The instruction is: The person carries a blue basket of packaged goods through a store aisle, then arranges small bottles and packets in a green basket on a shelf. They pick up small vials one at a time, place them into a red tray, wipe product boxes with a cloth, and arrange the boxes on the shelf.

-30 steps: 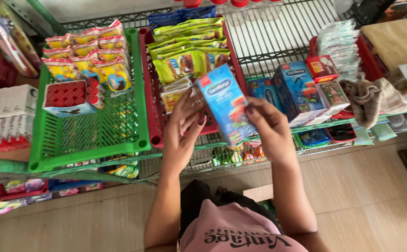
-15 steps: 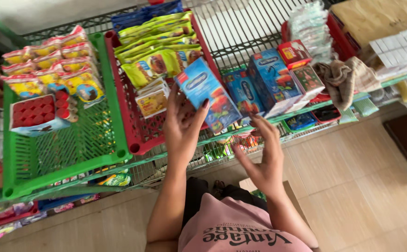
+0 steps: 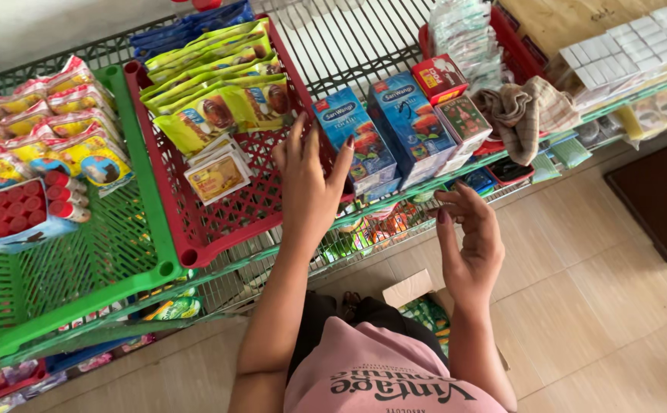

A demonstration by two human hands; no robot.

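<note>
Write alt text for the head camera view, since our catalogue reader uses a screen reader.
A person's left hand presses a blue carton upright beside a matching blue carton on a wire shelf, while the right hand hovers empty below the shelf edge. Left of the cartons sit a red basket of yellow-green sachets and a green basket of snack packets.

A white wire shelf stands against a pale wall, over a beige tiled floor in daylight.
</note>
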